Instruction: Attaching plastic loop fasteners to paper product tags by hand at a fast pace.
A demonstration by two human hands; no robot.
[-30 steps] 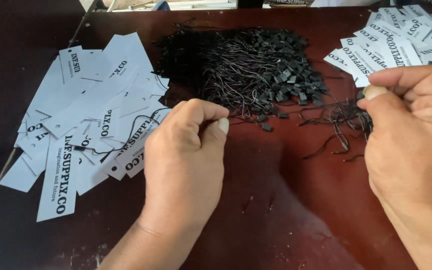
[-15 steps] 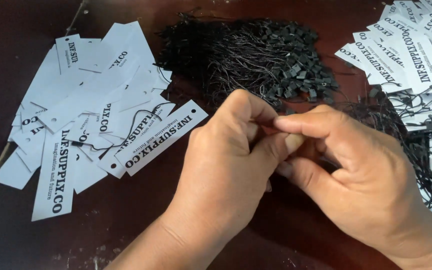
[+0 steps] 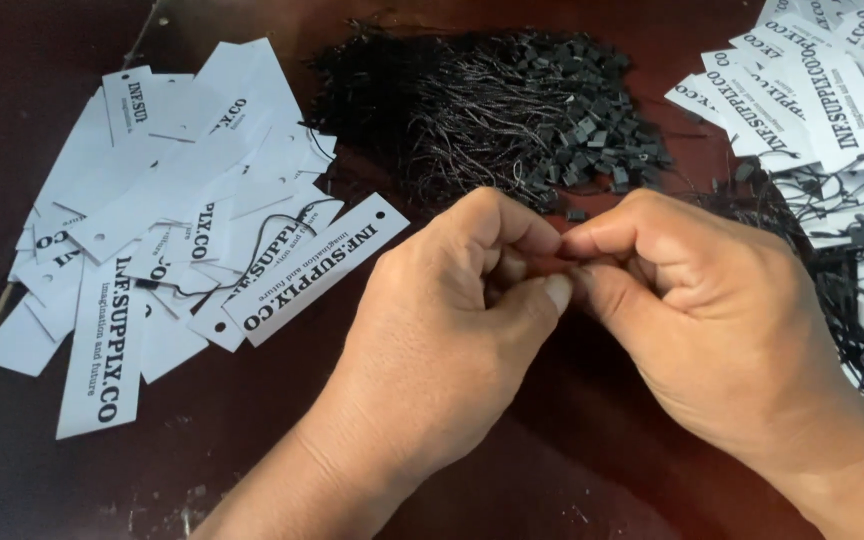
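At the middle of the dark table (image 3: 72, 480), your hands meet fingertip to fingertip.

Your left hand (image 3: 442, 330) and right hand (image 3: 702, 310) have their fingers pinched together on something too small to make out. Just left of them, a white paper hang tag (image 3: 317, 268) with black print lies flat, its long axis slanting from lower left up to the right, punched end lower left. A heap of black string fasteners (image 3: 502, 110) lies behind.

white paper tag (image 3: 314, 268) lies flat, angled, beside the left hand (image 3: 442, 330)
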